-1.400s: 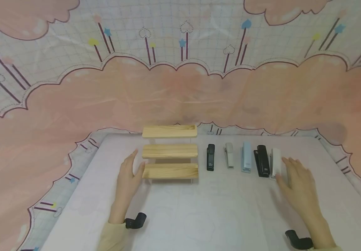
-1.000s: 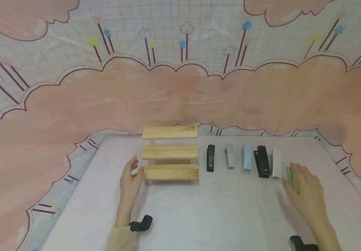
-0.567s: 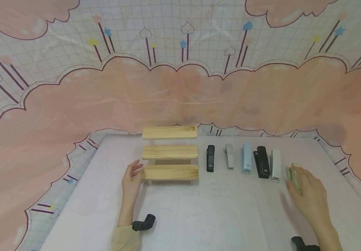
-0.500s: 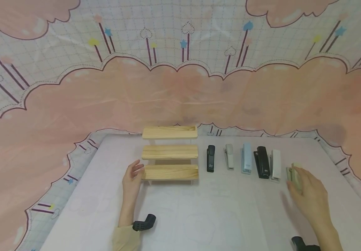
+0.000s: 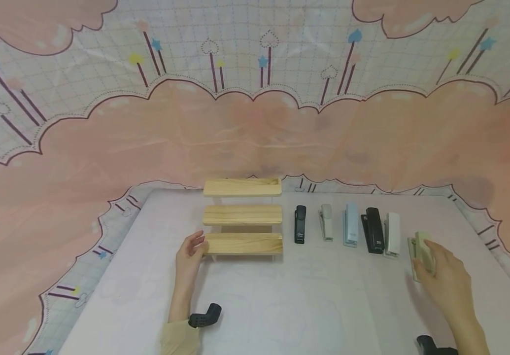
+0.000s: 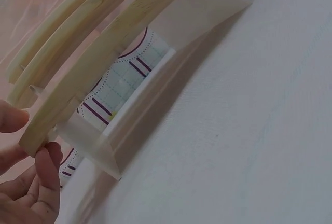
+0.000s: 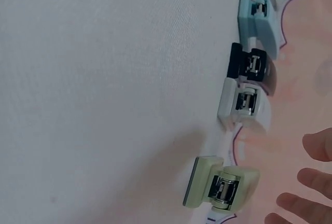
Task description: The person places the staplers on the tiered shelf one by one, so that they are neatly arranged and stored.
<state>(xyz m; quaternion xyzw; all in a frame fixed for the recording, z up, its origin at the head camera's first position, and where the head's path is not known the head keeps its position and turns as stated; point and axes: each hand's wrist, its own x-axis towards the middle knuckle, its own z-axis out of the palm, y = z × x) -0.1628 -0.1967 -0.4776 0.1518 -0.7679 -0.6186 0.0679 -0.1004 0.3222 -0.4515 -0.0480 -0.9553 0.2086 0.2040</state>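
Note:
A three-tier wooden display rack stands left of centre. My left hand is at the left end of its lowest board. In the left wrist view, thumb and fingers pinch that board's end from above and below. At the far right, my right hand hovers over a pale green stapler, covering part of it in the head view. The right wrist view shows spread, nearly straight fingers with a gap between them and the green stapler.
Left of the green stapler, a row runs across the table: a white stapler, a large black one, a light blue one, a grey one and a small black one. A patterned cloth hangs behind.
My right hand has drawn away from the white stapler, rightward and nearer, uncovering the green stapler. My left hand has closed in on the lowest board, its fingers now bent.

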